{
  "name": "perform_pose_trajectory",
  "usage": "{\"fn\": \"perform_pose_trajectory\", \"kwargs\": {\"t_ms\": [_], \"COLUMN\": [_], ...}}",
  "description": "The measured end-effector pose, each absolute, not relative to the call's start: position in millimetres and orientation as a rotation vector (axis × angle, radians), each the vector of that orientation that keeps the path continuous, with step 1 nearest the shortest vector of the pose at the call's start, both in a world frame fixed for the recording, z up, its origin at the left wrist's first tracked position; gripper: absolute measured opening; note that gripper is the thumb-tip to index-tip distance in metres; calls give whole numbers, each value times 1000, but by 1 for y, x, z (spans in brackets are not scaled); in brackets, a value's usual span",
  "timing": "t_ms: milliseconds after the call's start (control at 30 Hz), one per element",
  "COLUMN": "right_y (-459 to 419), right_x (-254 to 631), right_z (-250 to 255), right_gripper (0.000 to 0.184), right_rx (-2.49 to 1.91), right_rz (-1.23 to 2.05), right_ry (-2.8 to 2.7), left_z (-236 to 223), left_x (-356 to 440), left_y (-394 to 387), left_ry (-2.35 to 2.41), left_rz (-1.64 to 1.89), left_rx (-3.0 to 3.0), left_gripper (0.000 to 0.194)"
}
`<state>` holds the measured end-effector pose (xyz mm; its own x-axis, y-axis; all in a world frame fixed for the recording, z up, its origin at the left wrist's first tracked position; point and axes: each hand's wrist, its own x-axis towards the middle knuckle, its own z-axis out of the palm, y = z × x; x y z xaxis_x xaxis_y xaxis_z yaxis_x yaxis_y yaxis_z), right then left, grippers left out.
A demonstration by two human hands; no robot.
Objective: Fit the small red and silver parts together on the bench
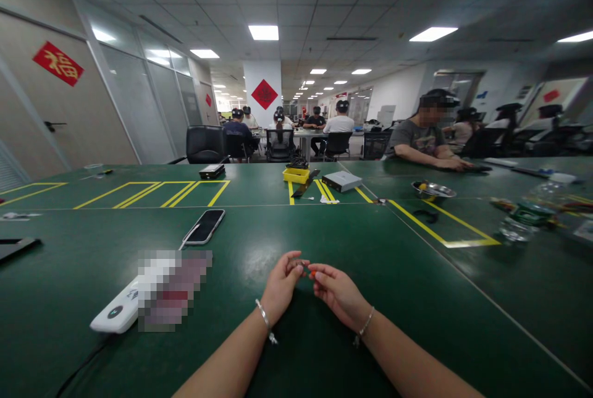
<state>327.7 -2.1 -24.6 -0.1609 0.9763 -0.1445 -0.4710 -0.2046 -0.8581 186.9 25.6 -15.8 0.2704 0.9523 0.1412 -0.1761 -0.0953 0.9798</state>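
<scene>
Tiny orange part [312, 274] sits in the tight fingertip pinch of my nearly closed right hand [340, 296], just beside my left hand [281, 280], whose curled fingers [296, 262] may hold something too small to tell, above the green tabletop [440, 305].

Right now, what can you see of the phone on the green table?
The smartphone lies flat on the green table, slanted, with its dark, glossy screen facing up and a pale patch of reflected light on the glass. The screen looks switched off. A thin pale cord or strip seems to touch its lower end, though it's hard to tell which. The phone lies apart from the person's left hand, further up the table.
</scene>
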Motion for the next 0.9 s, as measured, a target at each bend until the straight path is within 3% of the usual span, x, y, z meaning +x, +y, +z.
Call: {"fn": "perform_pose_trajectory", "kwargs": {"t_ms": [167,467,733,900], "right_y": [-4,-4,-3,-5], "right_x": [327,329,328,328], "right_z": [-19,-22,-20,-19], "right_gripper": [21,24,24,20], "right_rx": [-898,-848,-854,-854], "right_rz": [1626,1628,1662,1660], "right_ry": [-798,-841,-803,-826], "left_z": [-16,-7,-14,-17], "left_x": [187,186,182,184], "left_y": [26,20,24,25], "left_ry": [836,1001,1012,961], "left_rz": [1193,1108,1135,1094], "left_rx": [1315,1543,1765,1607], "left_gripper": [37,20,23,26]}}
